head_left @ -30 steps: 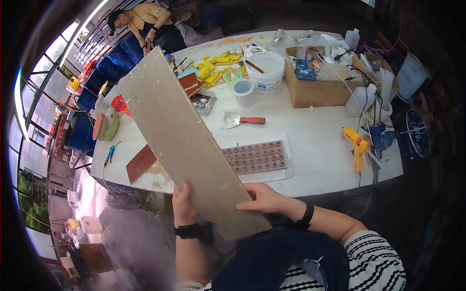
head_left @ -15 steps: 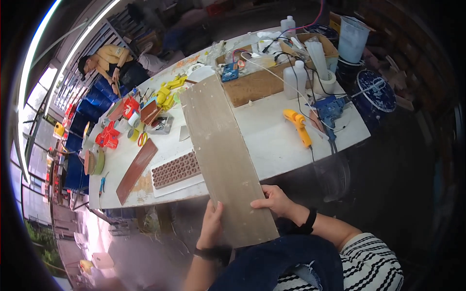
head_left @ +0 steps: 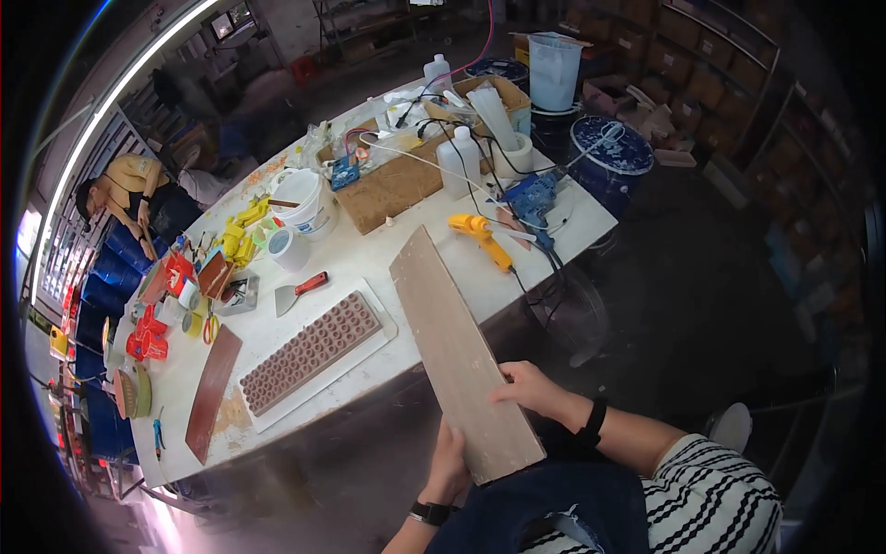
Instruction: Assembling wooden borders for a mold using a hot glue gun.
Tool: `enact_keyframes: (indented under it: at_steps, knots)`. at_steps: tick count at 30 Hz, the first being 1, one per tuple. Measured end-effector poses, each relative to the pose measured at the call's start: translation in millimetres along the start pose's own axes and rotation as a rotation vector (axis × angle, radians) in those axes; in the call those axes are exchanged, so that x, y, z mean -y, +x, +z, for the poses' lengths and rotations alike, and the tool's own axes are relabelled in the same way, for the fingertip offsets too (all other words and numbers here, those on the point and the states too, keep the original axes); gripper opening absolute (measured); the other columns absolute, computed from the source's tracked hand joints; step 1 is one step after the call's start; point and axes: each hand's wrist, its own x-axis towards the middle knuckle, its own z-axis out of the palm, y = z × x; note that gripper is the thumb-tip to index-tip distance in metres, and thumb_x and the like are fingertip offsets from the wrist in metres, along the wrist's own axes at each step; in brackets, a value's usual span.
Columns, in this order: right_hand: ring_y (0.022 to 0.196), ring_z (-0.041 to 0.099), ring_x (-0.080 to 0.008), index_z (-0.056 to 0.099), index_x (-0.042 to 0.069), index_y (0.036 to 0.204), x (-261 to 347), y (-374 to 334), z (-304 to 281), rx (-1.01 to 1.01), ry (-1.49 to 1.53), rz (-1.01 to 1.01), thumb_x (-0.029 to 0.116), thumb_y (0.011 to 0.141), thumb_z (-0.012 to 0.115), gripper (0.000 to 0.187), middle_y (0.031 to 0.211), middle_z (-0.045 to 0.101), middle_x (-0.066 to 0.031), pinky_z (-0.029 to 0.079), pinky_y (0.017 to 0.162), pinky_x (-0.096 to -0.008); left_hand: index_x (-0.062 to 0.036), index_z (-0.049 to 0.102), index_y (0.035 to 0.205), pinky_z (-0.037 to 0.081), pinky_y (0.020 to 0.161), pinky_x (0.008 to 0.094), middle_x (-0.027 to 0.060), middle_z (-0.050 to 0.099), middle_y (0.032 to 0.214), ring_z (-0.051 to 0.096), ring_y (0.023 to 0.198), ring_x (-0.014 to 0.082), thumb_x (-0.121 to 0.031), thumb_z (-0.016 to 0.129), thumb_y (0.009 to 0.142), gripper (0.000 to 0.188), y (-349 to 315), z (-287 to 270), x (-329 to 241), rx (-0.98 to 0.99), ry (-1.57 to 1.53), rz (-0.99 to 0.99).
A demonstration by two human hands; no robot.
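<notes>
Clearly both hands, left hand [head_left: 449,462] and right hand [head_left: 528,389], grip the plank's [head_left: 457,349] near end; its far end overhangs the table edge [head_left: 415,362].

A white table [head_left: 369,268] bears a brown studded mould [head_left: 309,353] on a white tray, with a red-handled scraper [head_left: 300,292] just beside it. A brown strip [head_left: 212,391] lies near the left end. A white bucket [head_left: 305,205] stands beside a cardboard box [head_left: 397,185]. A yellow glue gun [head_left: 480,235] lies near a blue drill [head_left: 535,196].

Single head-worn fisheye view, looking steeply down, hands [head_left: 489,434] close below, worktable [head_left: 369,268] farther ahead
</notes>
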Motion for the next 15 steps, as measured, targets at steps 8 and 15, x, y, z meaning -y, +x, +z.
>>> enact_keyframes:
  at_steps: [8,15]
  knots:
    - [0.087,0.060,-0.0141,0.061,0.001,0.115,26,22,-10,0.286,-0.303,0.024,0.047,0.095,0.046,0.052,0.095,0.065,-0.0061,0.047,0.075,-0.0265,-0.0099,0.042,0.129,0.047,0.070,0.0353,0.0060,0.053,0.090,0.054,0.076,0.0193,-0.041,0.029,0.101,0.044,2,10,1,-0.162,-0.070,-0.241]
    - [0.088,0.062,-0.0305,0.065,0.000,0.096,-10,118,-132,-0.101,-0.605,-0.106,0.040,0.084,0.060,0.042,0.099,0.065,-0.0159,0.049,0.076,-0.0365,-0.0163,0.049,0.126,0.028,0.050,0.0274,-0.0025,0.029,0.048,0.030,0.041,0.0114,-0.063,0.035,0.088,0.062,-10,33,15,-0.295,-0.479,-0.302]
